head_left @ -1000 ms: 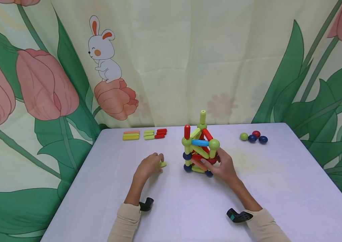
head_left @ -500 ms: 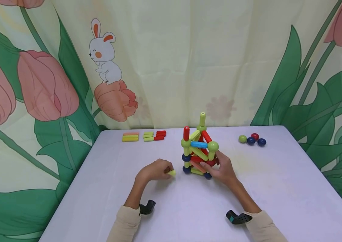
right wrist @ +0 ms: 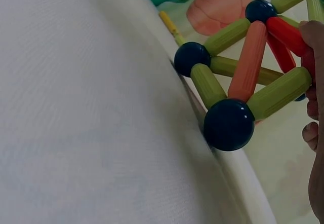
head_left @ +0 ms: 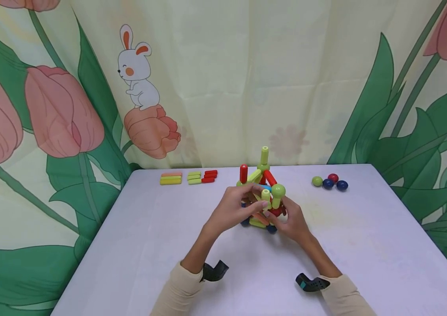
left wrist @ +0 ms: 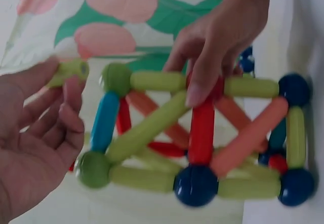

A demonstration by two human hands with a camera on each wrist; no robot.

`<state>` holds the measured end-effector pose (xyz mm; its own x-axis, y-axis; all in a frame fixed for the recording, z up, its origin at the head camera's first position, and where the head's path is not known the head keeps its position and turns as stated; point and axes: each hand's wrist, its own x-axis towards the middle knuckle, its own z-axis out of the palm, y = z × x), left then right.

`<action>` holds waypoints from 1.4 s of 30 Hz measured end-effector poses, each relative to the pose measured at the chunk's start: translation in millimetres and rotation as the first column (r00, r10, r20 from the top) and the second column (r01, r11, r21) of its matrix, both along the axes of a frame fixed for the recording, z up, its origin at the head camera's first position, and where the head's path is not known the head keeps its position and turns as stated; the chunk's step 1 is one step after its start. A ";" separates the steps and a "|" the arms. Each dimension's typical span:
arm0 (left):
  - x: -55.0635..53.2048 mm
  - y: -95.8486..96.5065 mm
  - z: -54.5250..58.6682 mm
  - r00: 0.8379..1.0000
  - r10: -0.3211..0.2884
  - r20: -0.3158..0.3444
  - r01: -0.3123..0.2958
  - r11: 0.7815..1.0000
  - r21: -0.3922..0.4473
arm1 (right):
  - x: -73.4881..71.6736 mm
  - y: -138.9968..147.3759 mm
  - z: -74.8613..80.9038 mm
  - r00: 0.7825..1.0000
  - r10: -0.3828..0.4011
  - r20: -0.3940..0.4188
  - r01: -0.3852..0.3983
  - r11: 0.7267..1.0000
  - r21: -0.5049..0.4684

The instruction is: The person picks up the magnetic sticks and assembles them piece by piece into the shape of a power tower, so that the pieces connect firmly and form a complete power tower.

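Note:
In the head view, a tower of magnetic building rods and balls stands on the table, its front top corner a green ball (head_left: 278,191). My left hand (head_left: 229,208) pinches a loose yellow-green rod (head_left: 265,197) between thumb and fingers, upright just left of that ball. The left wrist view has this rod (left wrist: 73,72) beside the tower's green top ball (left wrist: 116,79), with a gap between them. My right hand (head_left: 294,219) grips the tower at a red ball (head_left: 276,211) on its right side, partly hidden by the fingers. Blue balls (right wrist: 229,125) form the tower's base.
At the table's back left lie yellow and orange rods (head_left: 171,180), with short green rods (head_left: 194,177) and red rods (head_left: 210,174) beside them. Several loose balls (head_left: 328,184) sit at the back right. Behind the table hangs a printed curtain (head_left: 215,87).
My left hand has lifted the yellow-green rod off the table and carried it right and up to the tower, turning it upright. The right hand keeps its grip on the tower.

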<state>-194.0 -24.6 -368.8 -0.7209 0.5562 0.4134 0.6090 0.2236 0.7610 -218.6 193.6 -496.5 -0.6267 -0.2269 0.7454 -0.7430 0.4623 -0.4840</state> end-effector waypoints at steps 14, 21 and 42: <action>-15.2 54.1 6.3 0.957 0.243 -0.157 -0.217 0.962 0.166 | -2.3 2.0 1.5 1.000 -0.005 0.000 0.005 1.000 0.019; -10.4 55.4 9.0 0.908 0.308 -0.285 -0.305 0.951 0.057 | -3.8 4.4 -0.6 1.000 0.024 -0.021 -0.024 1.000 -0.019; -15.7 -7.7 -36.2 0.844 0.510 -0.166 -0.472 0.853 0.224 | -48.2 72.5 -2.6 0.733 -0.592 0.335 0.646 0.760 -0.071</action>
<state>-209.8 -32.3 -405.0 -0.7650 0.0606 0.6412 0.6030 0.4170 0.6800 -266.8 266.2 -499.1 -0.7643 0.3987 0.5068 -0.1435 0.6610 -0.7365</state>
